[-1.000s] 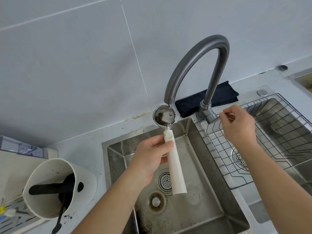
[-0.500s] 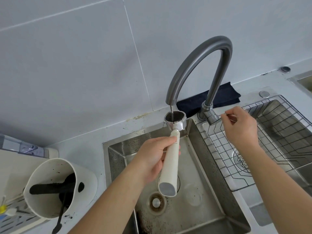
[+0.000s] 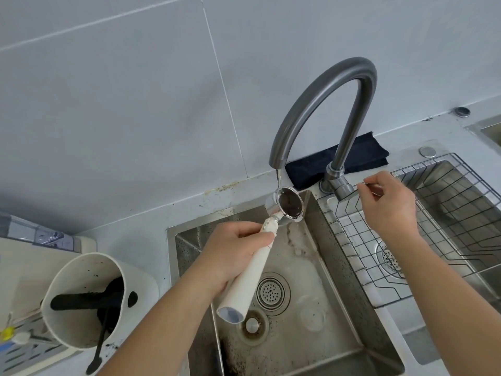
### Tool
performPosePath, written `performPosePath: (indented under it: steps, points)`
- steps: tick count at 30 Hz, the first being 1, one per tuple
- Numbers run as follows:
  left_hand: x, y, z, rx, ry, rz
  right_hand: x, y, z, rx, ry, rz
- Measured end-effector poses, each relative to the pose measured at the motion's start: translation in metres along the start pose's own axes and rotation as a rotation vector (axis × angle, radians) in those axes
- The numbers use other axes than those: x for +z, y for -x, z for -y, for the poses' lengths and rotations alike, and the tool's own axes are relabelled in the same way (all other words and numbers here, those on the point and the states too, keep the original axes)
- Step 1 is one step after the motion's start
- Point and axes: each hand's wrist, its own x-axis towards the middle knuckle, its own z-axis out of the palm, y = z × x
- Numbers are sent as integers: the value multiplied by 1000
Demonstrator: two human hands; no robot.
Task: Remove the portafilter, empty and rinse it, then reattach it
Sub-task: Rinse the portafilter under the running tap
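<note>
My left hand (image 3: 233, 256) grips the white handle of the portafilter (image 3: 250, 278). Its metal basket (image 3: 288, 206) is tilted to the right under the spout of the grey faucet (image 3: 320, 104), and a thin stream of water runs into it. Dark residue shows inside the basket. Water spills from the basket into the steel sink (image 3: 325, 308). My right hand (image 3: 387, 204) pinches the thin faucet lever beside the faucet base.
A white knock box (image 3: 81, 302) with a dark bar and coffee grounds stands on the counter at the left. A wire rack (image 3: 406, 253) sits in the right basin. A dark folded cloth (image 3: 360, 156) lies behind the faucet. The sink has a strainer drain (image 3: 272, 293).
The portafilter basket has tipped from upright to tilted right under the stream, and water now pours out into the sink. My right hand stays on the faucet lever.
</note>
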Motion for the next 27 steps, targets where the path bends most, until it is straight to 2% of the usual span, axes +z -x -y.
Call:
performPosePath:
  steps: [6, 17, 22, 27]
  points:
    - [-13, -2, 11, 128, -126, -57, 0, 1, -1, -9, -6, -1]
    - [-7, -14, 18, 267, -10, -159, 0, 0, -2, 13, -19, 0]
    - [6, -22, 18, 254, 123, -135, 1, 1, -3, -4, -23, -12]
    - [22, -25, 15, 199, 246, -43, 1, 1, -4, -4, -22, -12]
